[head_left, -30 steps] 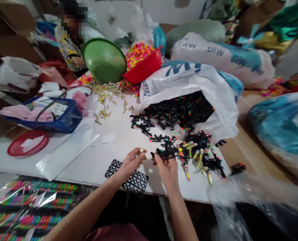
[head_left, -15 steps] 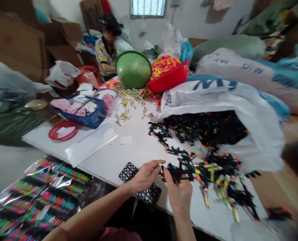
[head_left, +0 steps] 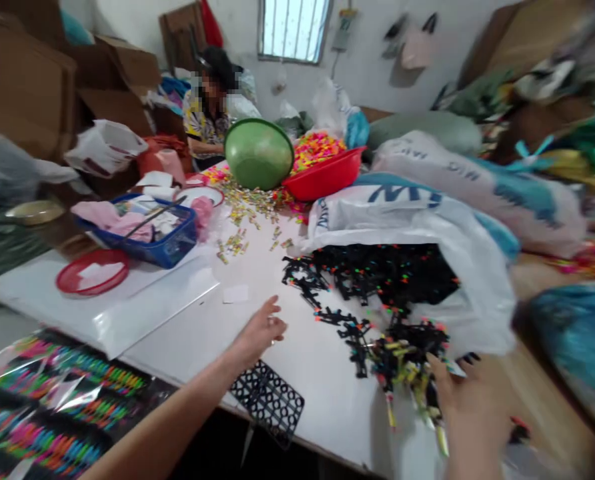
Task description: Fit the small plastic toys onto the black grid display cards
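Observation:
My left hand [head_left: 261, 332] hovers over the white table [head_left: 332, 393], its fingers apart and slightly bent, with nothing in them. Below it, a black perforated tray [head_left: 272, 400] lies at the table's front edge. On the right, my right hand [head_left: 470, 393] is blurred beside a pile of black toy guns [head_left: 417, 340] with yellow pieces; whether its fingers hold something is unclear. More black toy guns [head_left: 377, 267] spill from the mouth of a large white sack [head_left: 487, 293].
A green basin [head_left: 258, 153] and a red basin [head_left: 327, 175] of colourful pieces stand at the back, near a seated person [head_left: 207, 113]. A blue basket [head_left: 165, 243] and red sieve [head_left: 92, 283] are on the left. Packed colourful items [head_left: 57, 400] lie at lower left.
My hands have parted. The right hand has moved right to the pile, and the black toy gun is no longer between them. My left hand has opened and shifted left. The view has turned slightly.

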Action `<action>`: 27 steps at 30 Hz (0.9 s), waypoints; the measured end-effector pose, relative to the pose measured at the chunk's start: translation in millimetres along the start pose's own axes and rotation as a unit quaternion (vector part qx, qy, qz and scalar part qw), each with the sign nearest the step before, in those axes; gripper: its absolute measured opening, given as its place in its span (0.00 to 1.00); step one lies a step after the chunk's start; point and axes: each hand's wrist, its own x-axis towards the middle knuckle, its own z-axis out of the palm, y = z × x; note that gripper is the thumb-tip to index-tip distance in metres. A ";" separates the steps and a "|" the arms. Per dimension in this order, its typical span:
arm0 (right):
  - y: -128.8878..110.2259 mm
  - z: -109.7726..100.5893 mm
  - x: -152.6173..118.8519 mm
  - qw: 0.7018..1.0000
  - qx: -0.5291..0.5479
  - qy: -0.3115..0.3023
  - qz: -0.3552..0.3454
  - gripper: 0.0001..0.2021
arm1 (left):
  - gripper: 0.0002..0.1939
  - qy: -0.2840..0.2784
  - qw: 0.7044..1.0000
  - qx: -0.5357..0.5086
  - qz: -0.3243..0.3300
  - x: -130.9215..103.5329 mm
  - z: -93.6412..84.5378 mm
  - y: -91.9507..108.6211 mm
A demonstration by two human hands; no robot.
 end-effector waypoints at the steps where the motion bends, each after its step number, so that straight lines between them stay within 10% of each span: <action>1: -7.1 -0.1 6.8 0.999 -0.036 0.001 -0.026 0.20 | 0.39 -0.008 0.999 -0.050 -0.015 2.8 -1.6 1.5; 5: -95.2 45.9 8.7 0.953 -0.032 -0.159 -0.255 0.19 | 0.42 -0.106 0.980 -0.158 -0.059 -6.0 16.3 -8.5; 10: -171.1 111.4 12.8 0.946 -0.050 -0.176 -0.268 0.19 | 0.27 -0.100 0.979 -0.152 -0.087 2.1 26.1 -27.5; 18: -138.7 98.5 0.8 0.942 0.029 -0.201 -0.266 0.19 | 0.39 0.095 0.986 -0.127 -0.041 88.3 6.0 -5.7; 27: -113.1 74.3 -51.1 0.897 0.315 -0.231 -0.207 0.21 | 0.45 0.027 0.996 -0.077 -0.021 100.8 37.9 14.1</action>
